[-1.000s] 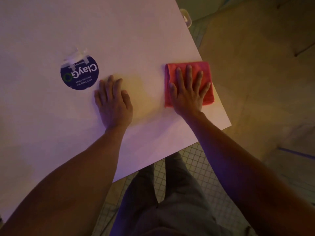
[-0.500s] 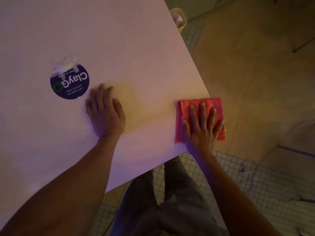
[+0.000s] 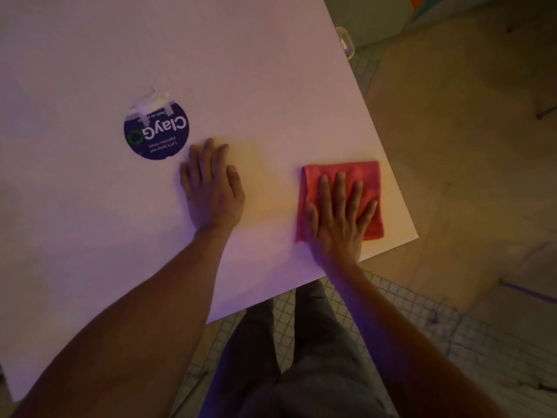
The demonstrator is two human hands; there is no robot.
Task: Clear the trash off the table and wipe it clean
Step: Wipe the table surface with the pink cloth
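Trash is not being shown anywhere on the bench (image 3: pixel 90 267); only wiping appears to be left. Farthest left, a round dark sticker (image 3: pixel 156 132) reading "ClayGo" is being held flat to the surface, its far edge torn and lifted into a pale peel. Just beside it, the left hand (image 3: pixel 212 191) is being rested palm down on the bench, fingers straight and close together, nothing being held; it is judged to be serving as a brace.

Further right, near the bench's right-hand corner, a folded red cloth (image 3: pixel 366 188) is being pressed flat under the right hand (image 3: pixel 340 218). That grip is being kept spread: fingers fanned and straight across the cloth, not curled round it. The cloth's right edge is lying close to the bench's edge.

Risks are judged as follows. With the cloth being only pressed and not gripped, a stroke carried outward could be pushing it over the corner and onto the tiled floor (image 3: pixel 452 342). A stroke carried leftward could be catching the sticker's lifted edge and tearing it further. Beyond the far right edge, a pale container (image 3: pixel 346 43) is being partly hidden by the bench; its contents cannot be told.
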